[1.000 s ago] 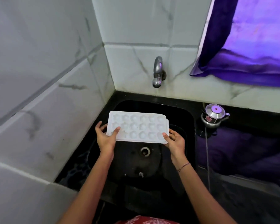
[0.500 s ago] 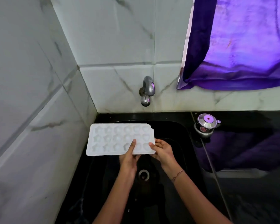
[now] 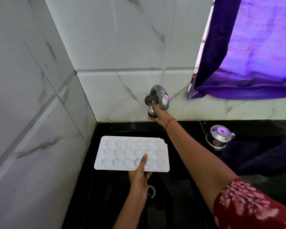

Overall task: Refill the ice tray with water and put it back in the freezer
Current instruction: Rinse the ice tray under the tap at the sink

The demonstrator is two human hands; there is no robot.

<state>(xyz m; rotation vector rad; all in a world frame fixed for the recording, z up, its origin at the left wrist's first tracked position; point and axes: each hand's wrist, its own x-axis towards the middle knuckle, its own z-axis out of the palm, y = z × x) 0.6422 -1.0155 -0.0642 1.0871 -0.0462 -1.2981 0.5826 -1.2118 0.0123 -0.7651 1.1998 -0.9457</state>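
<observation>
White marble-look tiles [image 3: 31,129] fill the view from 8 to 12 o'clock. Black sink [image 3: 106,195] below, basin running toward 6 o'clock; drain ring [image 3: 151,190] partly hidden behind the wrist.

White ice tray [image 3: 130,151] held level over the basin, just left of centre, at about 7 o'clock from the tap. Three rows of moulded cells, stars and rounded shapes, facing up. Whether they hold water: cannot tell.

Left hand [image 3: 139,177] grips the tray's near long edge, thumb lying on top across the nearest row, the other fingers tucked under.

Chrome wall tap [image 3: 160,96] on the back tiles, near 12 o'clock of the tray. Right hand [image 3: 158,114] is on it, arm stretched across the tray's right end without touching it; fingers wrapped round the tap's lower part, one finger up against the spout. Beaded bracelet [image 3: 169,123] on that wrist.

Small lidded steel pot [image 3: 219,138] on the black counter, 3 o'clock of the tray, well apart. Purple curtain [image 3: 254,47] at 1 to 2 o'clock. Red floral sleeve [image 3: 248,207] at 4 o'clock.
</observation>
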